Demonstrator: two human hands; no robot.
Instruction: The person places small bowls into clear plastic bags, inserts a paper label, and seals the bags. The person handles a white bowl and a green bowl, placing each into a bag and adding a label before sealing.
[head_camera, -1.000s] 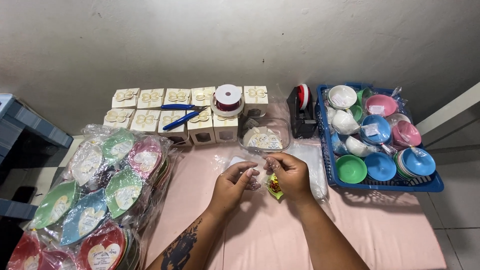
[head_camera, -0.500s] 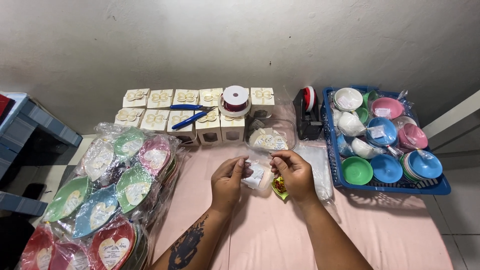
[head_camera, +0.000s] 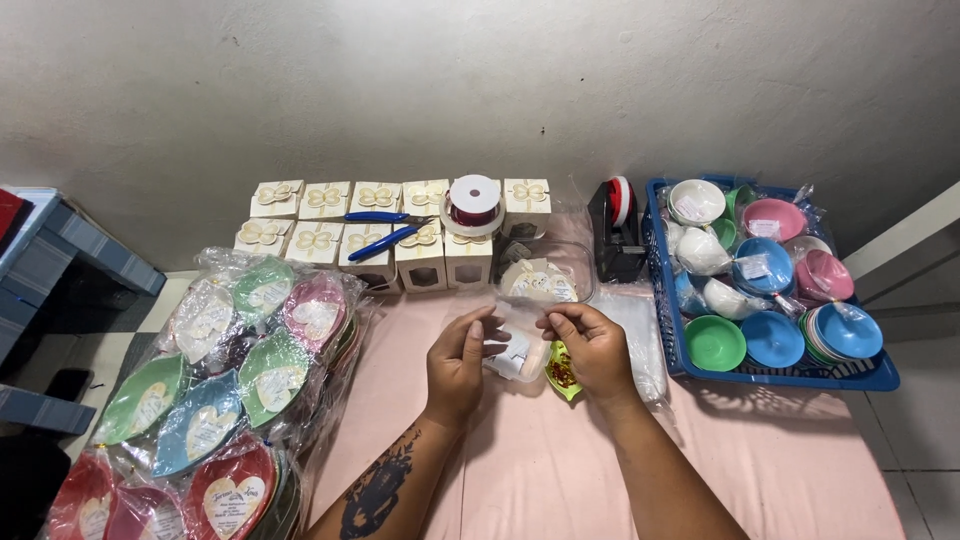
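My left hand (head_camera: 457, 362) and my right hand (head_camera: 592, 349) meet over the pink cloth (head_camera: 520, 470), both pinching a small clear plastic bag (head_camera: 519, 343) that holds a white card. Under my right hand lies a small yellow-green dish (head_camera: 561, 374) with red bits in it. Just beyond the hands stands a clear plastic tub (head_camera: 541, 277) with cream cards inside.
Cream gift boxes (head_camera: 352, 232) line the wall, with blue-handled pliers (head_camera: 389, 240) and a dark red ribbon spool (head_camera: 473, 202) on them. A black tape dispenser (head_camera: 616, 232) and a blue basket (head_camera: 872, 374) of coloured bowls stand right. Wrapped heart-shaped dishes (head_camera: 232, 378) pile at left.
The view has shifted slightly and my hands sit a little lower in it. Both hands keep working the clear bag, now held closer together.
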